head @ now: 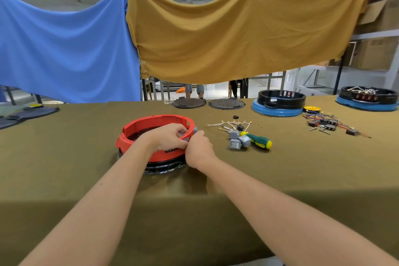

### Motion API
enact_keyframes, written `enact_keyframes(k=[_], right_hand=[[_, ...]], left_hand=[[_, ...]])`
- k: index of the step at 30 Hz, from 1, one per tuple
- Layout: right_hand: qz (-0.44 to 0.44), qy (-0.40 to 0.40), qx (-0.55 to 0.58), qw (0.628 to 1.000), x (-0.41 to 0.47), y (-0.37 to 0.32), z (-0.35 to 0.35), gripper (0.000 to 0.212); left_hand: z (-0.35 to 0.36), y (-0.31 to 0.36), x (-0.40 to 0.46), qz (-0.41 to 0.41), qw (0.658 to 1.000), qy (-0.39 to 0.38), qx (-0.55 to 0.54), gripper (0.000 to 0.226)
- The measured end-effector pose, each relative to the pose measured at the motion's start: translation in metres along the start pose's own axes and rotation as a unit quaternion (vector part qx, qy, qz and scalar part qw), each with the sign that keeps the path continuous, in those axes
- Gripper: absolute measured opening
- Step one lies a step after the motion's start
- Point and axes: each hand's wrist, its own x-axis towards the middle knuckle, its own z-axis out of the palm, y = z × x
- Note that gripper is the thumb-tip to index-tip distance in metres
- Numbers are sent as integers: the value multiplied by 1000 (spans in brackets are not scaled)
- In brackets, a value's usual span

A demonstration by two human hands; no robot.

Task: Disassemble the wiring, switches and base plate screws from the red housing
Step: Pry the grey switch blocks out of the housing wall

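Working right at the near right wall of the round red plastic housing (151, 134), both hands are closing in on a small grey rocker switch (195, 130) still seated there. The left hand (170, 138) is curling over the rim from inside, fingers bent around the switch body, while the right hand (199, 149) is pinching at it from outside. The housing is sitting on a black base ring (164, 166) on the olive cloth-covered surface (280, 179), near the front edge.

Risks I'm seeing: the plastic latches could be snapping if the switch gets forced out crooked, and the housing could be sliding, since neither hand is really pinning it down.

Exactly how the fingertips are meeting the switch is getting hidden behind the knuckles; any wires inside the ring are out of sight too.

Just beyond, loose grey switches (238, 141), white wires (228, 124) and a green-and-yellow-handled screwdriver (258, 140) are lying together.
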Motion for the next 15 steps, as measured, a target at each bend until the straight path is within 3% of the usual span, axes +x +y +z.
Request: enact_keyframes(k=[4, 8, 11, 15], right_hand=[[55, 47, 171, 983, -4, 7, 13, 33], [64, 61, 209, 974, -2, 10, 16, 31], [68, 32, 162, 984, 3, 12, 11, 35], [15, 1, -32, 999, 10, 18, -1, 35]], left_hand=[[0, 0, 0, 2, 1000, -14, -13, 49], [-1, 3, -1, -1, 1000, -20, -4, 52], [-1, 3, -1, 6, 1000, -15, -4, 48], [0, 3, -2, 8, 1000, -20, -1, 52]])
